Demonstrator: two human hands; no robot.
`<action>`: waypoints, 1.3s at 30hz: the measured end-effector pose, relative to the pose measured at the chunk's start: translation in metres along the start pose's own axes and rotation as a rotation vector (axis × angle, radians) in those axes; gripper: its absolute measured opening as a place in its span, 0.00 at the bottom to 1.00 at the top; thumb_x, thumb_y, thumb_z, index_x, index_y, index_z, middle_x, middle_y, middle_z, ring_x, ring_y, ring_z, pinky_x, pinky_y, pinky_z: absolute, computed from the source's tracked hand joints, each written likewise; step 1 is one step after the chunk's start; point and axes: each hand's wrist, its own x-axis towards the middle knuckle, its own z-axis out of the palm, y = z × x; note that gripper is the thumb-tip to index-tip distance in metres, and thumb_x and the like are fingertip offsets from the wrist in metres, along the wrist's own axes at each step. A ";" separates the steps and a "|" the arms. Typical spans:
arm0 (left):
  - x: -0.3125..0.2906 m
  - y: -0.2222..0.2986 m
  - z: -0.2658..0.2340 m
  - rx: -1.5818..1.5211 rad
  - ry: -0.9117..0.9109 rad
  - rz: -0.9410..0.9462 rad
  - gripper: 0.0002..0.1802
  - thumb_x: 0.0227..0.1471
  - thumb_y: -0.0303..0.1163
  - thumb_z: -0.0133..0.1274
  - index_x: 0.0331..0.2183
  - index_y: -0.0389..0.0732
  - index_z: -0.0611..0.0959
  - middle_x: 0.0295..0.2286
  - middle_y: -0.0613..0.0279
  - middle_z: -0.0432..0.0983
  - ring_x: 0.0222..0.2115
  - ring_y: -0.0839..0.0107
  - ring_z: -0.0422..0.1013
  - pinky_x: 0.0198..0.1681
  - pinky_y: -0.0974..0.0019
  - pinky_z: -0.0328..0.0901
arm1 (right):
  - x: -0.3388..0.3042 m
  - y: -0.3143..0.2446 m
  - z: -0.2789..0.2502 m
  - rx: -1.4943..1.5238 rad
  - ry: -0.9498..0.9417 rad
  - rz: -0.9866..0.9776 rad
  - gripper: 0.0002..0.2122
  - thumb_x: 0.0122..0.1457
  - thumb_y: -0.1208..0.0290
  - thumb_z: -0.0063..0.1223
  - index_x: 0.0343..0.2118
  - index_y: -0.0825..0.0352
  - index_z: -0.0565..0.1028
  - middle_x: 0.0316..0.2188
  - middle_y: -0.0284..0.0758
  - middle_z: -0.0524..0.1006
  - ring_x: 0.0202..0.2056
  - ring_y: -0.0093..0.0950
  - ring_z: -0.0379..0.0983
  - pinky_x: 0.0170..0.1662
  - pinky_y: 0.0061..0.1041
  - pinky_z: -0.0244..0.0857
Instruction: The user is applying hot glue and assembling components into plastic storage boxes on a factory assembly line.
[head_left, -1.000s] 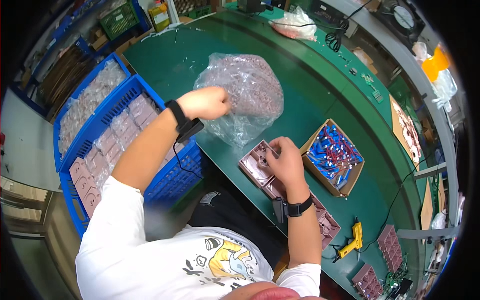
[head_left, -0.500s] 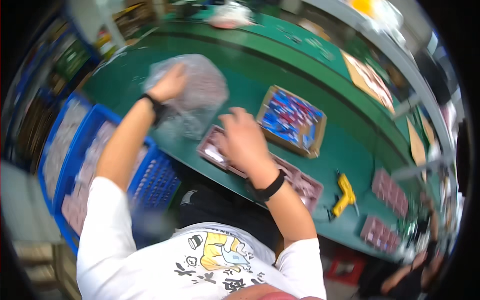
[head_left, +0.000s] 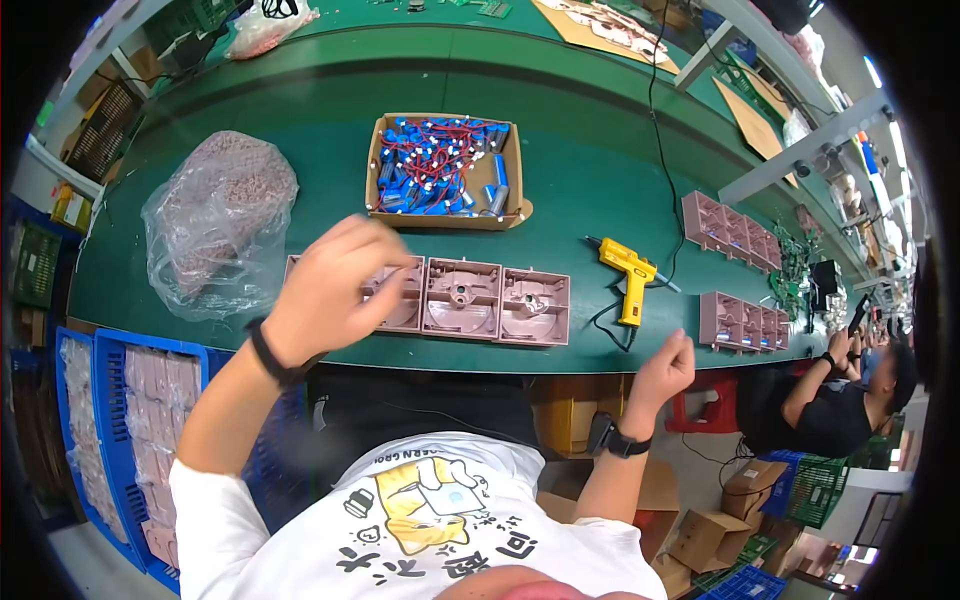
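Note:
A row of mauve plastic housings (head_left: 462, 312) lies along the near edge of the green table; its left end is partly hidden by my left hand (head_left: 340, 285). That hand hovers over the row with fingers bent and thumb near the fingertips, slightly blurred; what it pinches, if anything, cannot be made out. My right hand (head_left: 666, 372) is closed at the table's near edge, below the yellow glue gun (head_left: 628, 278), its contents hidden. To the left sits a clear plastic bag (head_left: 225, 215) of small pinkish parts. Behind the housings stands a cardboard box (head_left: 447, 220) of blue cylindrical batteries with red leads.
More mauve housings (head_left: 732, 232) stand in two groups at the right. Blue crates (head_left: 118, 360) with wrapped parts flank the table's left end. A black cable (head_left: 655, 110) crosses the table toward the glue gun. A co-worker (head_left: 845, 395) sits at the far right.
My view has turned toward the right. My left hand has left the plastic bag and is now over the housings. My right hand has moved off the housings to the right, below the glue gun.

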 end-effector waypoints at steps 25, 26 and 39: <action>0.166 -0.121 0.128 0.844 -0.732 0.646 0.16 0.54 0.29 0.62 0.46 0.42 0.85 0.38 0.61 0.82 0.43 0.60 0.79 0.56 0.51 0.72 | 0.009 0.016 0.018 -0.331 0.184 -0.037 0.20 0.67 0.71 0.66 0.19 0.67 0.69 0.19 0.40 0.69 0.19 0.41 0.67 0.24 0.38 0.59; 0.164 -0.119 0.125 0.818 -0.662 0.719 0.15 0.55 0.29 0.60 0.46 0.42 0.85 0.39 0.60 0.82 0.41 0.61 0.79 0.53 0.52 0.72 | 0.009 0.015 0.018 -0.330 0.186 -0.040 0.20 0.66 0.71 0.66 0.19 0.67 0.69 0.19 0.40 0.69 0.19 0.41 0.67 0.24 0.38 0.59; 0.157 -0.121 0.126 1.043 -0.508 0.509 0.18 0.57 0.29 0.60 0.50 0.39 0.86 0.51 0.55 0.82 0.48 0.59 0.78 0.53 0.52 0.72 | 0.012 0.012 0.021 -0.330 0.177 -0.040 0.20 0.65 0.74 0.67 0.19 0.67 0.67 0.18 0.39 0.67 0.18 0.39 0.65 0.24 0.37 0.58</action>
